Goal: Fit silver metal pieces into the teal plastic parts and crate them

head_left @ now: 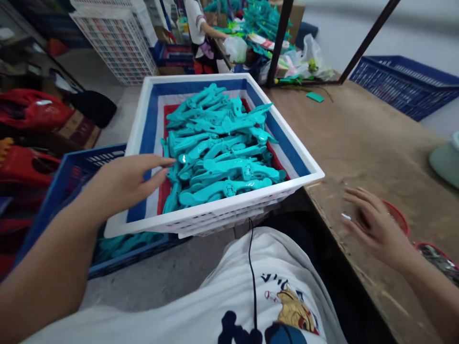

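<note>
My left hand (124,184) reaches over the left rim of a white plastic basket (311,177), fingers stretched out and nothing seen in them. Its fingertips are at the near-left edge of a heap of teal plastic parts (222,162), long and curved; whether they touch is unclear. Striped red, white and blue sheeting lines the basket. Over the brown tabletop (358,138), my right hand (375,224) is slightly blurred, fingers apart. A small white piece (346,216) shows by its thumb. Partly behind that hand is a red round dish (396,215).
Below the white basket stands a blue crate (68,177) with more teal parts. Metal-looking small pieces (437,258) fill another dish at right. A blue basket (405,83) sits at the table's back. A person's arm (215,32) reaches toward a teal pile (263,21).
</note>
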The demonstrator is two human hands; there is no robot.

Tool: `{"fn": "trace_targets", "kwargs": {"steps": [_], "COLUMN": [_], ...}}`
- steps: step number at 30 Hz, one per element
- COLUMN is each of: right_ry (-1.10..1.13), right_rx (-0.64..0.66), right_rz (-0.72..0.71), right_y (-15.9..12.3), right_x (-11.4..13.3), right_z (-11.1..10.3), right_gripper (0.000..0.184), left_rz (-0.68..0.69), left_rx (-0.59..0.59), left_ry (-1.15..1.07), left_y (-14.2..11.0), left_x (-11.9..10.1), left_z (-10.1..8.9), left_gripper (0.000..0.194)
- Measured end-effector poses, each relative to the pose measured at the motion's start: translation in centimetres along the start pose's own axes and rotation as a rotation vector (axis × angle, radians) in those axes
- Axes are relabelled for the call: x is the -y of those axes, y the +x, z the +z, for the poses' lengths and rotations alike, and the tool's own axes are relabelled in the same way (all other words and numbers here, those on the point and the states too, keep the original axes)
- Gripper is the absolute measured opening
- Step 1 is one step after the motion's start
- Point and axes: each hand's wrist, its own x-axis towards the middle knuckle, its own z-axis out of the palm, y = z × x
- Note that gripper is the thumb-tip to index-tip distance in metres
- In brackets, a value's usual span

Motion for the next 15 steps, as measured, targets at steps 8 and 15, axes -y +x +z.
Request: {"fn": "trace_targets", "kwargs": {"steps": [8,15], "right_ry": [-0.144,-0.371], "right_rx": [0.681,0.76], "right_rz": [0.111,-0.022], "right_y": [27.4,27.8], "right_x": [10.3,11.1], "right_z": [15.5,18.0], "right_gripper": [0.114,0.093], "left_rz": [0.018,0.03], "left_rx": [0.481,0.696], "left_ry": [0.13,-0.094], "left_y": [10.6,13.2], "left_x": [-6.7,-2.8], "left_z": [7.4,10.7], "left_gripper": [0.091,0.086]}}
